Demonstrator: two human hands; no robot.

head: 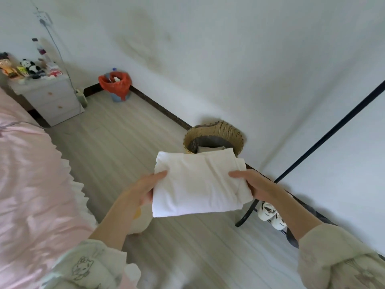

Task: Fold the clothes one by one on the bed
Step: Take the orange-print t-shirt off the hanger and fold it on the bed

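Soft matt white cloth, faintly creased, in the folded garment (198,184) at centre. Satiny pink bedding (27,184) at left, with a slight sheen. Rough woven wicker basket (214,134) above centre. Pale smooth wood-look floor (125,142). Glossy orange plastic bin liner (115,83) at upper left.

We counted two hands, a left hand (143,189) and a right hand (257,185), one folded white garment (198,184), one wicker basket (214,134), one red-lined bin (115,84), one bed (31,184) and one nightstand (50,101) with two drawers.
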